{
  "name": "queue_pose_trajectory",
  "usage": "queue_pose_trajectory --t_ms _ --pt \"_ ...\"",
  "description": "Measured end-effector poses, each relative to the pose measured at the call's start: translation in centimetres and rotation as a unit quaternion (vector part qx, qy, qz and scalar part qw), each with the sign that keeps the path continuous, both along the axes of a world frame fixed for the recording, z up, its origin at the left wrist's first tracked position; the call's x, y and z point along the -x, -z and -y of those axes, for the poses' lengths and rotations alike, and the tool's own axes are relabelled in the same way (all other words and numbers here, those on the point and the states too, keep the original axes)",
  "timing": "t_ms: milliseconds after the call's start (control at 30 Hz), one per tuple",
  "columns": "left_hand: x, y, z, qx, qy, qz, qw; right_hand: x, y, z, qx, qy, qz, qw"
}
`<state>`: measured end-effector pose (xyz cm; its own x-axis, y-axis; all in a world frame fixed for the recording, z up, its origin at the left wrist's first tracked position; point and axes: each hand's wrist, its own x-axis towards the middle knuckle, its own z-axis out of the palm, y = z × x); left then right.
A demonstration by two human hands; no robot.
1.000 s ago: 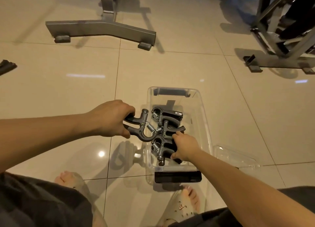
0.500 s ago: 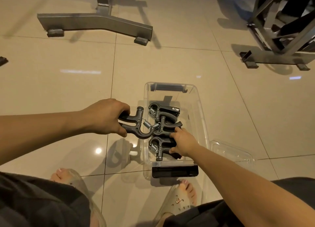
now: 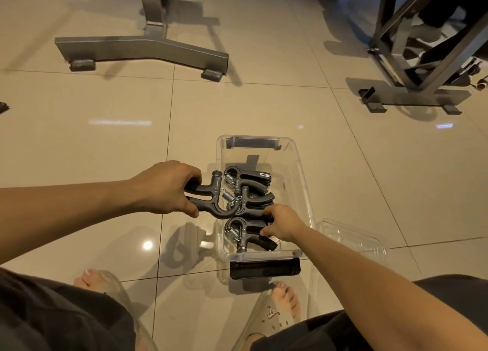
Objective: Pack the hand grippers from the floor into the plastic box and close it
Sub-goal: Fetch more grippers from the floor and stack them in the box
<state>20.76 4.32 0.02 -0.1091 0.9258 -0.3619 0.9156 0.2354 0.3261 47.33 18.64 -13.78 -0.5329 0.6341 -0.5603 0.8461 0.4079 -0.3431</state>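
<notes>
Left hand [image 3: 163, 188]: grip wrapped round both handles of black plastic hand gripper with steel spring [image 3: 216, 201]. Tool head juts right of grip, over left rim of clear plastic box [image 3: 303, 176] on beige tiled floor [image 3: 105, 139].
Right hand [image 3: 284, 222]: grip pinching nearest packed gripper [image 3: 245, 236], one of three in box.
Judgement: rigid, moderate weight, springs likely to snag neighbours; take by handles.
Clear lid [image 3: 353, 237] off, beside box.
</notes>
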Motion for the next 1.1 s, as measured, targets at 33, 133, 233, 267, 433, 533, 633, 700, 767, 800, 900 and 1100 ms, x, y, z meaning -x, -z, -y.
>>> queue_pose_trajectory --t_ms 33,133,233,267,433,533,633,700,767,800,900,1100 --pt "-0.1 -0.1 0.0 -0.002 -0.002 0.0 1.0 0.0 -0.4 0.0 0.004 0.007 -0.009 1.0" --pt "-0.7 -0.5 -0.2 -0.018 -0.013 0.002 1.0 0.3 -2.6 -0.1 0.015 0.04 -0.054 0.998" --pt "-1.2 -1.4 -0.2 -0.05 -0.036 0.001 0.998 1.8 -7.3 -0.5 0.004 0.065 -0.127 0.99" --pt "-1.3 -1.7 -0.2 -0.061 -0.047 -0.004 0.997 2.6 -9.5 -0.6 0.017 0.087 -0.166 0.982" --pt "-0.7 -3.2 -0.3 -0.101 -0.111 0.01 0.989 5.5 -18.9 0.8 0.222 0.211 -0.304 0.902" --pt "-1.1 -4.2 0.0 -0.134 -0.125 0.009 0.983 5.8 -20.5 2.3 0.205 0.233 -0.31 0.899" --pt "-2.1 -5.5 0.5 -0.173 -0.131 0.004 0.976 6.6 -20.2 3.2 0.157 0.285 -0.36 0.875" --pt "-2.7 -5.9 1.0 -0.187 -0.133 -0.01 0.973 7.1 -19.7 3.6 0.127 0.295 -0.392 0.862" --pt "-2.6 -6.7 1.3 -0.197 -0.144 -0.01 0.97 7.2 -19.9 3.1 0.093 0.268 -0.424 0.86" --pt "-2.4 -7.4 1.2 -0.207 -0.152 -0.007 0.966 7.0 -20.4 2.6 0.065 0.243 -0.436 0.864" --pt "-1.3 -9.2 0.5 -0.278 -0.153 0.0 0.948 6.3 -22.0 0.4 -0.027 0.132 -0.422 0.896" --pt "-2.5 -9.6 -1.2 -0.243 -0.091 0.123 0.958 5.7 -23.8 0.2 -0.046 -0.033 -0.372 0.926"
